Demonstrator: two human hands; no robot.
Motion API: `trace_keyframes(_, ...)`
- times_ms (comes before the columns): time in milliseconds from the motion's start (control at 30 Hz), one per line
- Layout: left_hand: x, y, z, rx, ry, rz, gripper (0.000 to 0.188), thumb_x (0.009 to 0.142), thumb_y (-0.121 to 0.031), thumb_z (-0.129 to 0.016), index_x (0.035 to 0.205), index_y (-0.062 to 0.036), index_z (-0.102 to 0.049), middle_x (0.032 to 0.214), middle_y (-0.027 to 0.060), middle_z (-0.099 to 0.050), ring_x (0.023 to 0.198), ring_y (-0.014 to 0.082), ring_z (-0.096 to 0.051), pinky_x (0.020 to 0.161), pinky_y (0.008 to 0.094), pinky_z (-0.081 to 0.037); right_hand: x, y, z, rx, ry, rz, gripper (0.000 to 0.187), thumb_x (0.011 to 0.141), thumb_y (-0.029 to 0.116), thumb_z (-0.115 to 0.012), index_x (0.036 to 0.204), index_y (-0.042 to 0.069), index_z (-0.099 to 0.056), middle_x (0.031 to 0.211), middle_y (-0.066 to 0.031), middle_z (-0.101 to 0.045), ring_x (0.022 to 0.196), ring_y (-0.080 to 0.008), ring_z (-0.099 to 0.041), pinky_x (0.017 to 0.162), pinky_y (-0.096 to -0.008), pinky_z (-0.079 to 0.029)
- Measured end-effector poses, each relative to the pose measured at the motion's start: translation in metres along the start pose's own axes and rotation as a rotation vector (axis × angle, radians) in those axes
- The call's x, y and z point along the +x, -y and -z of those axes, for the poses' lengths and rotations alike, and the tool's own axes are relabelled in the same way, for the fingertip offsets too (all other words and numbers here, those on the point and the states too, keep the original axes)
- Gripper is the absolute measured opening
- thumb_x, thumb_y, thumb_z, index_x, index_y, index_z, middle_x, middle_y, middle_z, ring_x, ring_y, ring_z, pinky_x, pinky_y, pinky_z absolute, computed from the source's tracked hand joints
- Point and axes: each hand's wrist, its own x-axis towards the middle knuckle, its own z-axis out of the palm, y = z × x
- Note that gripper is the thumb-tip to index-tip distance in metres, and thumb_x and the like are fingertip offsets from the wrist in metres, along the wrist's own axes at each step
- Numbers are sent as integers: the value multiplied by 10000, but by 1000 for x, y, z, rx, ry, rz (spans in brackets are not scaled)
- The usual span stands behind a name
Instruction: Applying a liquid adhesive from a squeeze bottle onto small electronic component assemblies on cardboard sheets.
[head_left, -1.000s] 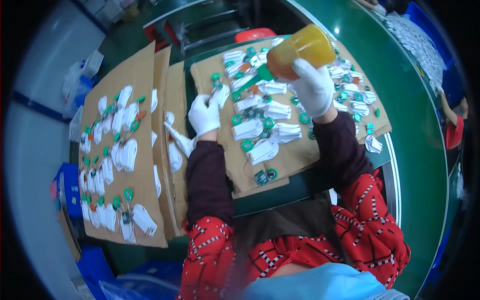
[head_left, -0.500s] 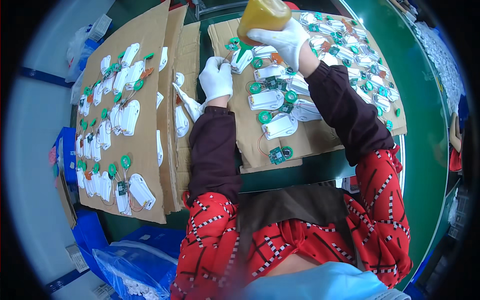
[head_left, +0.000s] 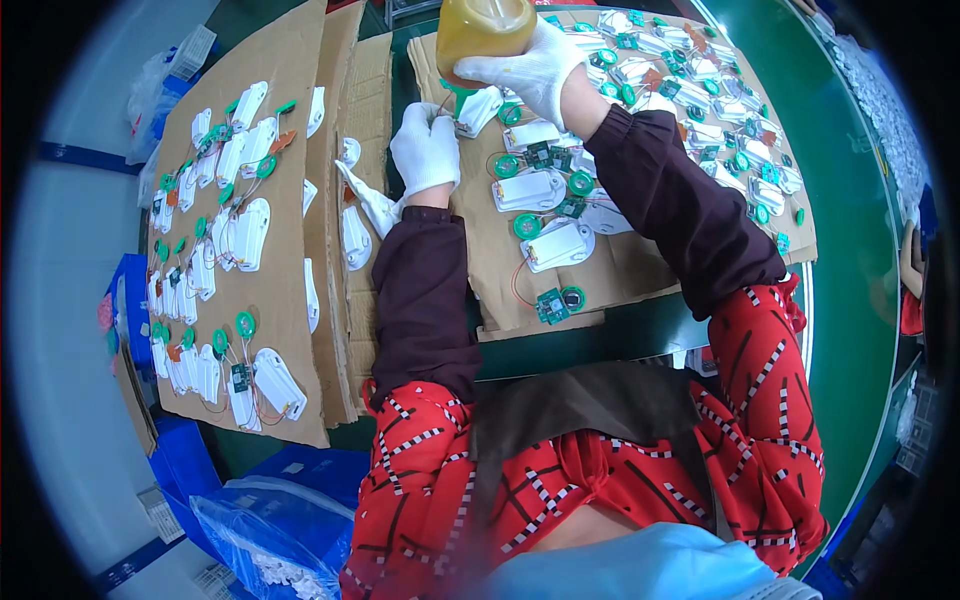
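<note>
Since the earlier frame our right hand has carried the amber bottle further up and away from us, and it now sits at the top edge of the view, tipped nozzle-down. We keep that hand wrapped around the bottle's rounded body, fingers curled, which suits squeezing it over the white plastic housing just below. Our left hand rests with its fingers bunched together on the near end of that same housing, seemingly to pin it down; whether it pinches a wire there we cannot tell, since the glove hides the fingertips.

Both hands wear white knit gloves. The bottle looks like soft translucent plastic holding a yellowish liquid. The housing lies on the middle cardboard sheet, a rough brown corrugated board on the green table. Around it lie more of the same smooth white shells, each wired by thin red leads to a round green disc and a small green circuit board. A second cardboard sheet to our left carries similar sets laid out in rows, apart from the working pile. A clear plastic bag sits below.
</note>
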Motion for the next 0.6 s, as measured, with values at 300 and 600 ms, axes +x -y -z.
trace_keyframes(300,0,2,1,27,-15,8,143,782,-150,-560,833,-29,-617,775,179,-643,752,343,-629,687,395,-481,-4,0,0,-113,55,18,510,652,135,-789,1103,24,-578,1012,-73,-639,924,-156,-593,847,-304,-468)
trace_keyframes(600,1,3,-1,45,-20,-70,121,799,-43,-525,844,43,-597,716,94,-628,570,126,-593,538,270,-474,-10,-3,8,105,57,-43,628,644,126,-811,1188,38,-510,1097,-59,-597,994,-152,-562,887,-299,-445)
